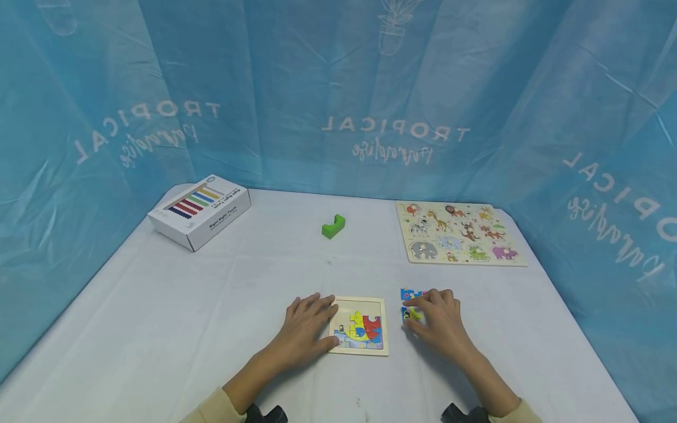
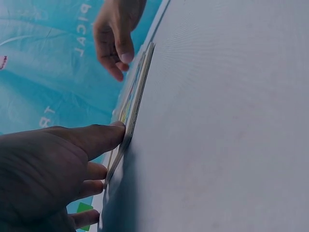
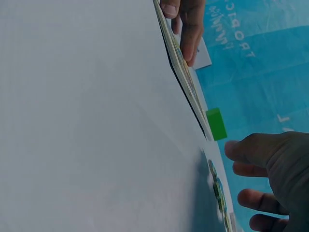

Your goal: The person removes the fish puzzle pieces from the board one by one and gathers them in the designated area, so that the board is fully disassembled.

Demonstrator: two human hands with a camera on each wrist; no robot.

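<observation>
Your left hand [image 1: 302, 333] likely steadies the tray [image 1: 385, 329], your right hand [image 1: 443, 324] hovers over puzzle pieces [image 1: 408, 294], both with fingers apart.

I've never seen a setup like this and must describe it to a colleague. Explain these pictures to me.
There is no machine here: a person works with two bare hands. The wide picture comes from a camera worn on the head, looking forward and down. The other two come from cameras on the wrists, so they look tilted.

On the white-covered table lie a partly filled wooden jigsaw tray, some loose jigsaw pieces, an animal puzzle board, a green notched block and a white printed box.

The left hand rests on the tray's left edge. The right hand is over the loose pieces; its wrist view shows nothing held.
</observation>
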